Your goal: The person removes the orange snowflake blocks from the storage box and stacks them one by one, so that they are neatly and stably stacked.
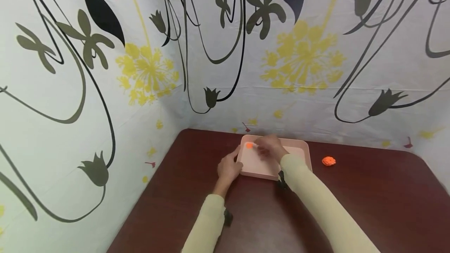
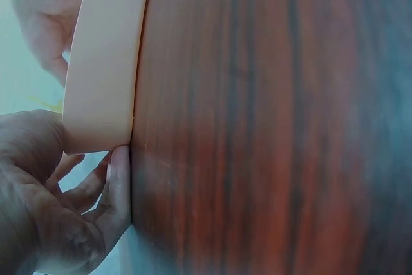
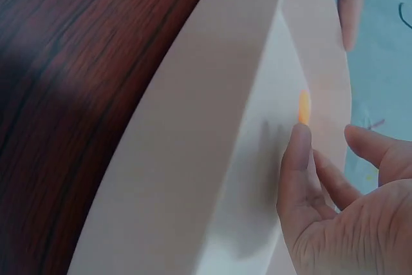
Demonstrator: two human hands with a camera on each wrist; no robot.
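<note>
A shallow pink tray [image 1: 261, 177] lies near the table's far edge. My left hand [image 1: 229, 167] grips it at its left side; in the left wrist view, that hand [image 2: 58, 198] has fingers against the tray's end wall [image 2: 106, 75]. Inside the tray, toward its far left corner, is a small orange piece [image 1: 249, 145]. Over the tray, blurred in the head view, is my right hand [image 1: 270, 146]. The right wrist view shows this hand [image 3: 347, 217] with thumb and fingers apart, a fingertip close to the orange piece [image 3: 304, 107]; whether they touch I cannot tell.
On the dark red-brown table [image 1: 379, 198], right of the tray, sits a crumpled-looking orange lump [image 1: 328, 161]. Patterned white cloth [image 1: 225, 77] rises behind the table and along its left side.
</note>
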